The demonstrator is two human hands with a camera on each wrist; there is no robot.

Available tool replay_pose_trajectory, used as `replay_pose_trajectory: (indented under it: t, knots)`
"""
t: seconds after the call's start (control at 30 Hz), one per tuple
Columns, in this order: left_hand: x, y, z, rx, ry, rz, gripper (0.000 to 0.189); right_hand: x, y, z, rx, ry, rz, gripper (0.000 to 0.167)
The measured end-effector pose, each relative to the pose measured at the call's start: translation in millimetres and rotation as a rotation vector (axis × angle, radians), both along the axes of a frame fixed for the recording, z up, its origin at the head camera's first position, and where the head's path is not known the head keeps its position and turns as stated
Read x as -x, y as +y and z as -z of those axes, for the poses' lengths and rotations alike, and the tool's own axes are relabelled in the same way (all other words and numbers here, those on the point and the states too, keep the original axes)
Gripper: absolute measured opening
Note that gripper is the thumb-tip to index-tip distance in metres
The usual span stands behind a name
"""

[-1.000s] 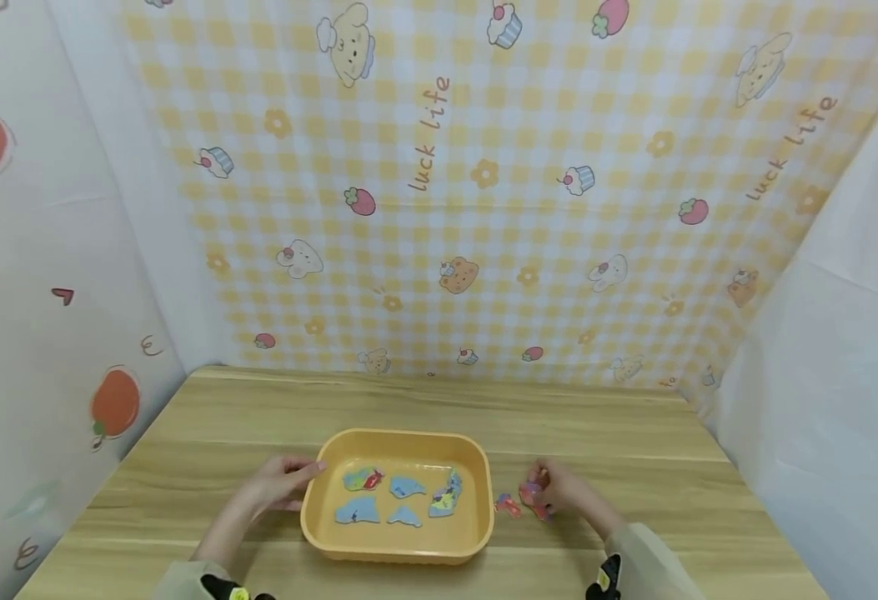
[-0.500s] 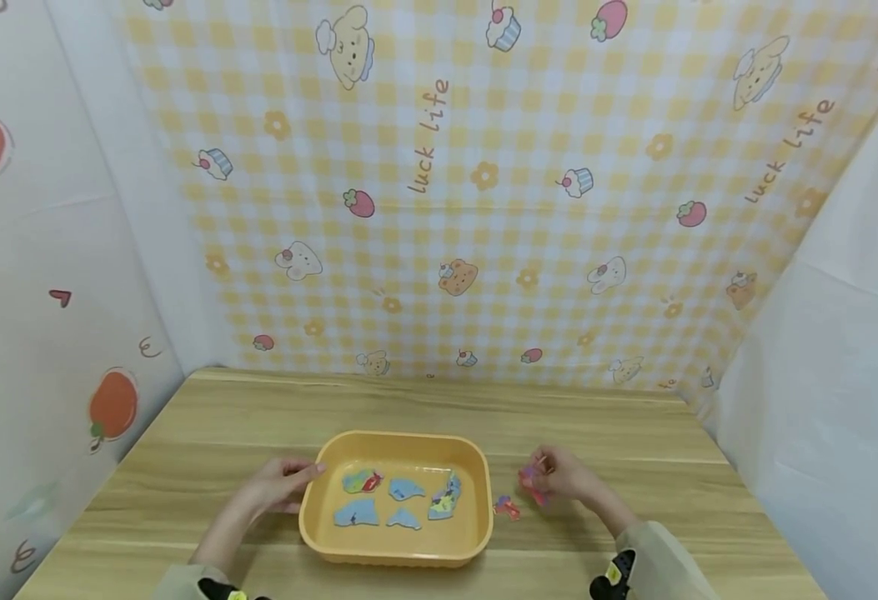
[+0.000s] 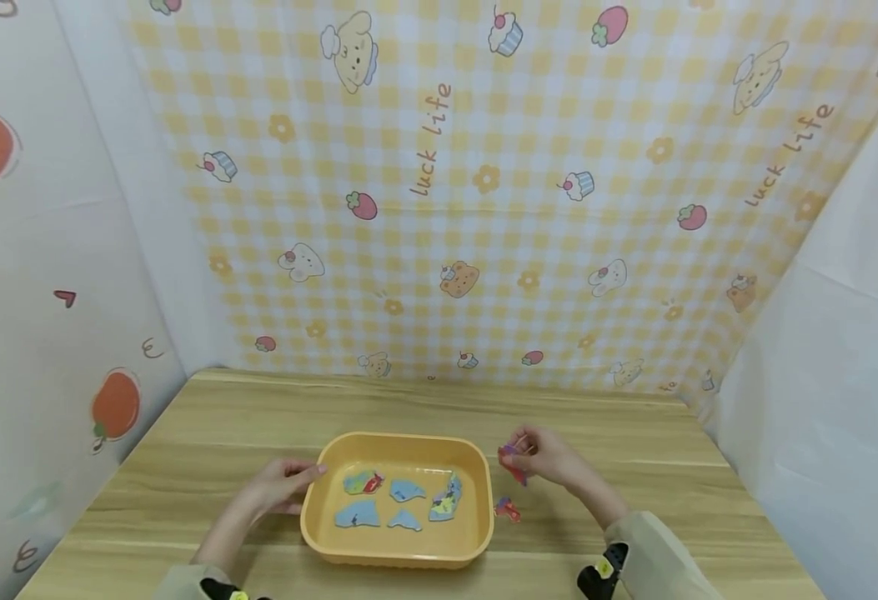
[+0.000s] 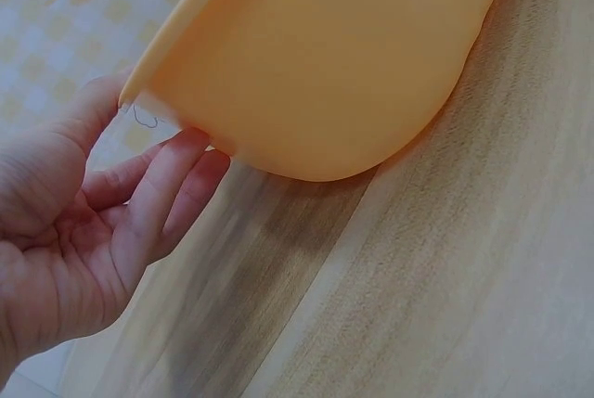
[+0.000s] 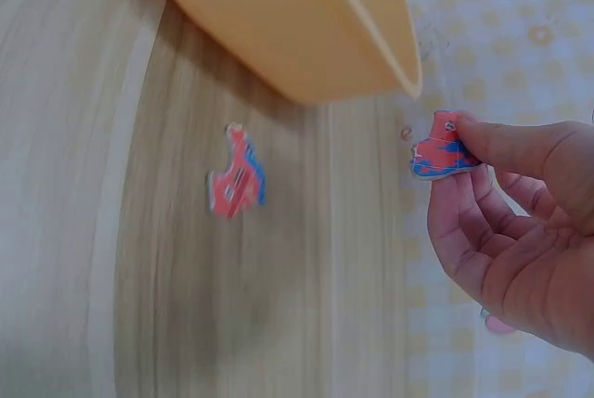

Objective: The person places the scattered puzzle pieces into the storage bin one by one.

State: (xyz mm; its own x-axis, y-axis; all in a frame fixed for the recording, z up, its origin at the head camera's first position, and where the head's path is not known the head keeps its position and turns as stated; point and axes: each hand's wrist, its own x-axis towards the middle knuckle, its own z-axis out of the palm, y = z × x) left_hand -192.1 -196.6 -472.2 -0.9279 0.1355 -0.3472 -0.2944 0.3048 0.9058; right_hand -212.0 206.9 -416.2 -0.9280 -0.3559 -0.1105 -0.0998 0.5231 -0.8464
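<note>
My left hand [image 3: 279, 486] grips the left side of a yellow plastic basin [image 3: 397, 557], its thumb at the rim and its fingers against the outer wall in the left wrist view. Between thumb and fingers, my right hand [image 3: 547, 458] pinches a red and blue puzzle piece [image 5: 445, 147], raised off the table just right of the basin. A second red and blue puzzle piece [image 5: 238, 175] lies flat on the wood by the basin's right wall. Inside the basin several flat puzzle pieces lie apart, among them a plain blue piece [image 3: 358, 513] and a blue and yellow piece [image 3: 446, 498].
The wooden table [image 3: 604, 417] extends behind the basin and to both sides. A yellow checked cloth [image 3: 408, 242] hangs at the back. White sheets stand along the left and right.
My right hand has lifted the red and blue puzzle piece from the table and carried it left and back, nearer the basin. My left hand stays at the basin's rim.
</note>
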Motion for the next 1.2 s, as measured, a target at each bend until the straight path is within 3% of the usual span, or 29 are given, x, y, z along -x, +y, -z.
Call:
replay_pose_trajectory:
  t: [0.23, 0.53, 0.8, 1.2]
  knots:
    - [-1.0, 1.8, -1.0, 0.002, 0.001, -0.012, 0.063, 0.7, -36, -5.8, 0.032, 0.023, -0.024, 0.028]
    - [-2.3, 3.1, -4.3, 0.009, -0.005, -0.026, 0.062, 3.5, -76, -2.0, -0.03, 0.039, -0.16, 0.018]
    - [-2.6, 1.9, -4.8, 0.0, -0.007, -0.015, 0.062, -1.9, -108, -2.6, -0.218, 0.106, -0.32, 0.008]
    - [-2.2, 0.1, -4.7, 0.006, -0.006, 0.018, 0.065, -18.0, -158, 5.3, -0.449, 0.066, -0.589, 0.008]
